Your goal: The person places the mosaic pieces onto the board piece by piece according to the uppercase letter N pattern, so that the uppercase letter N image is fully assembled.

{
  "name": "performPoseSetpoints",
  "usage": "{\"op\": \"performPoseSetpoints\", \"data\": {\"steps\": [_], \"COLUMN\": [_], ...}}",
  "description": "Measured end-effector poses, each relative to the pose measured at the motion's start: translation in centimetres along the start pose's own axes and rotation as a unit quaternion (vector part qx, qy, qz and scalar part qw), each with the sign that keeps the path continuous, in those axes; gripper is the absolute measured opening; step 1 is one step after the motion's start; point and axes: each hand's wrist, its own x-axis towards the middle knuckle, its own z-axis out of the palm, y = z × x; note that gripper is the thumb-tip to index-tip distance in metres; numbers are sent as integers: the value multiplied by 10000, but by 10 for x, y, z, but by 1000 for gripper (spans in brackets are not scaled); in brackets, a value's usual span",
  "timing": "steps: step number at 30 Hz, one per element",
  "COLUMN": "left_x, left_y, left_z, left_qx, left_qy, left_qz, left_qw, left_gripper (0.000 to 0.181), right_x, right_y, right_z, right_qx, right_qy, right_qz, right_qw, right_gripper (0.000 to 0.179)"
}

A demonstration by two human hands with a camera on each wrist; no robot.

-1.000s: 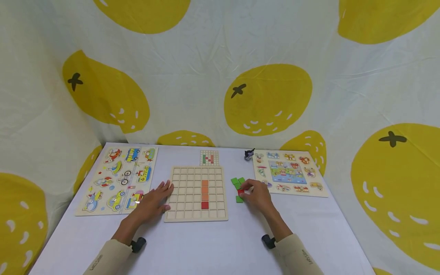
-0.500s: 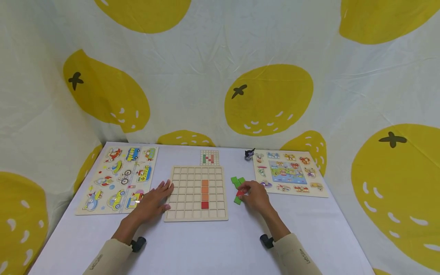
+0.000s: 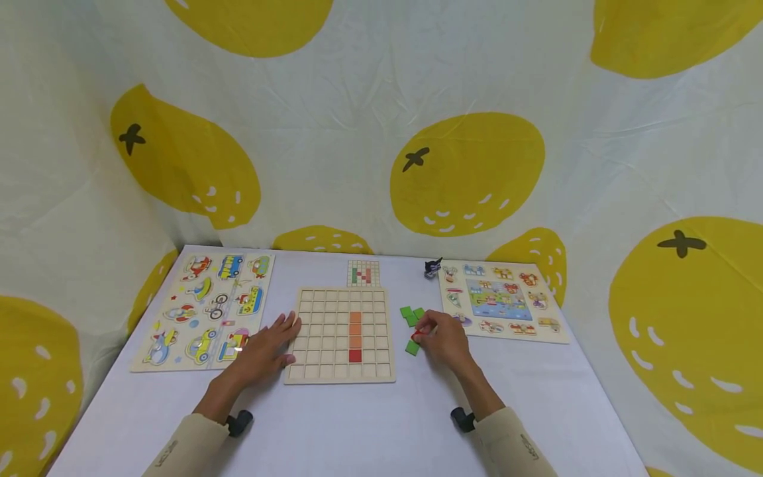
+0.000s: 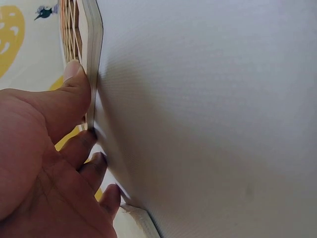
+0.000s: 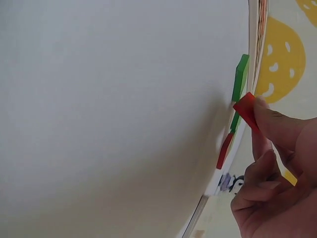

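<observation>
My right hand (image 3: 446, 341) pinches a red square tile (image 5: 248, 111) between thumb and finger, tilted and just above the table. Around it lie several green tiles (image 3: 412, 347); the right wrist view also shows a second red tile (image 5: 225, 150) lying flat behind the pinched one. My left hand (image 3: 265, 350) rests along the left edge of a wooden grid board (image 3: 313, 332), its thumb (image 4: 75, 91) on the rim and its fingers extended. One column of the grid holds orange tiles (image 3: 355, 329) above a red tile (image 3: 355, 356).
A small pattern card (image 3: 363, 273) touches the board's far edge. Picture puzzle boards stand at the left (image 3: 203, 311) and right (image 3: 503, 301). A small black figure (image 3: 432, 267) is beside the right one. A fruit-print curtain hangs behind the white table.
My right hand has lifted and tilted the red tile slightly. The nearest green tile has turned and shifted a little. My left hand and the grid board have stayed put.
</observation>
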Motion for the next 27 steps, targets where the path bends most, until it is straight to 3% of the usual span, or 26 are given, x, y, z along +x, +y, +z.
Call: {"op": "performPoseSetpoints", "data": {"steps": [5,14,27], "left_x": [0,2,0], "left_y": [2,3,7], "left_z": [-1,-2,-4], "left_qx": [-53,-80,2], "left_qy": [-15,-32,-105], "left_qz": [-10,21,-71], "left_qw": [10000,10000,9999], "left_gripper": [81,80,79], "right_x": [-3,-5,-11], "right_y": [-6,-26,-66], "right_z": [5,28,62], "right_qx": [186,308,509], "right_qy": [137,30,-669], "right_qz": [-97,-339,-448], "right_qw": [9997,9989,9955], "right_gripper": [20,20,19]}}
